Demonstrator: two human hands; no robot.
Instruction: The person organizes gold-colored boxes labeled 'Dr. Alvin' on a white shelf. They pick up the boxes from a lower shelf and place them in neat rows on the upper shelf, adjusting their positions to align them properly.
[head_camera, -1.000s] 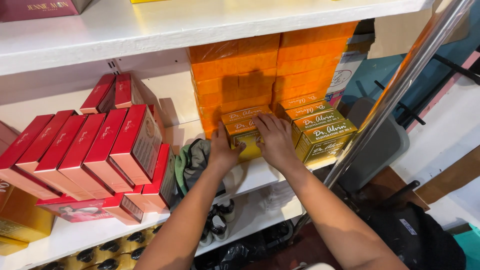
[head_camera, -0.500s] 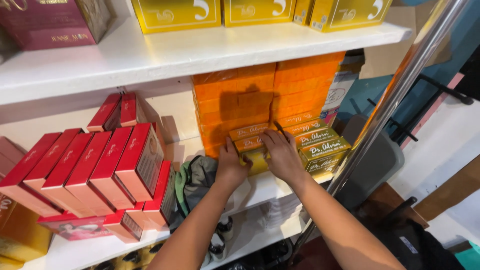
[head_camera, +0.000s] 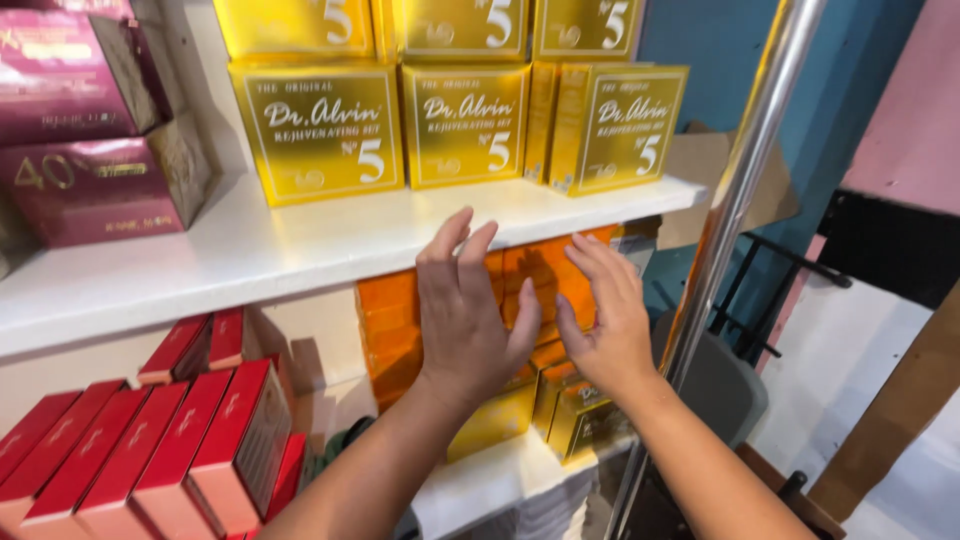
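Both hands have risen from the small gold boxes on the lower shelf to the face of the orange stack, and the view has tilted up to show the shelf above.

Left hand (head_camera: 462, 320): fingers spread and extended, palm toward the stack of orange packs (head_camera: 390, 330). It grips nothing. Whether the palm touches the packs cannot be told, since the hand covers that area.

Right hand (head_camera: 602, 318): fingers open and slightly curled, held just beside the left hand in front of the same stack. It holds nothing either.

Location of parts: the orange packs sit on the lower white shelf (head_camera: 480, 482), directly under the upper shelf board (head_camera: 300, 245). Small gold boxes (head_camera: 575, 415) stand in front of them at the shelf edge. Large gold boxes (head_camera: 320, 130) stand in a row on the upper shelf, with maroon boxes (head_camera: 95, 185) to their left. Red boxes (head_camera: 200, 440) lean in a row at lower left. A metal pole (head_camera: 745, 180) runs upright just to the right of the right hand.

Procedure note, as a judgement: to square the stack well, press with flat palms at mid-height, both hands level, and apply even, light force. Uneven pressure is likely to skew the upper layers. Keep the wrists clear of the small gold boxes at the shelf edge, which could be nudged off.
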